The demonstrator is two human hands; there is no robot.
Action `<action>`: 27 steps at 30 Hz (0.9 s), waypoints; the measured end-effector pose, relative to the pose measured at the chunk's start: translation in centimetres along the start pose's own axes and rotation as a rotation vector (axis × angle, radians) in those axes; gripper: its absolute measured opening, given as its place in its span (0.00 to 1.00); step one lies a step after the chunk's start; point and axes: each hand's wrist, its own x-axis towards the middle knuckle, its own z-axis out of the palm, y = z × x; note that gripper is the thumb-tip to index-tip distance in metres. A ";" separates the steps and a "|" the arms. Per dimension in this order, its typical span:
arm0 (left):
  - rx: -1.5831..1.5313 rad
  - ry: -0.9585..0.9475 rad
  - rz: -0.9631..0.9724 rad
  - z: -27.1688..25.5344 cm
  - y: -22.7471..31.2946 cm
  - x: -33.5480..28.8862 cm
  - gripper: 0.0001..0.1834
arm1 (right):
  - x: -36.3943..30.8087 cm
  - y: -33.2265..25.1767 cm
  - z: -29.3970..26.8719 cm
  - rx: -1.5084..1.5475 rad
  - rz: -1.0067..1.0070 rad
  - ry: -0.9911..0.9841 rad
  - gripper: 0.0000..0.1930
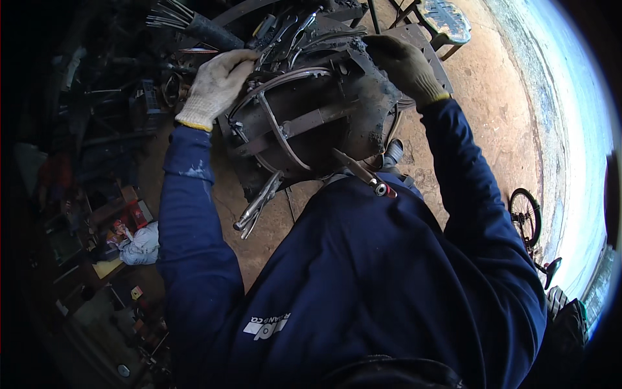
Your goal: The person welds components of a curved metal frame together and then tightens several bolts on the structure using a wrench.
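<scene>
A curved frame of metal strips [275, 126] lies on a dark steel table in front of me. My left hand [217, 89], in a pale knitted glove, is at its far left corner, fingers curled together beside several hand tools [278, 42]; what they pinch, if anything, is hidden. My right hand [405, 70], also gloved, rests at the far right on a dark, rough metal piece [376, 104]; its fingertips are lost in shadow. Locking pliers [259, 204] hang off the near left edge of the frame. Another clamp-like tool [366, 174] juts toward me at the near right.
A tube full of thin rods [210, 31] lies at the far left. A worn stool [447, 21] stands beyond the table on the right. Farther right is a bicycle [526, 217]. Clutter and a whitish cloth bundle [139, 245] occupy the dark left side.
</scene>
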 end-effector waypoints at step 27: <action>0.240 0.099 0.260 6.5 6.8 0.6 0.12 | -9.6 6.3 1.7 0.536 0.362 0.183 0.14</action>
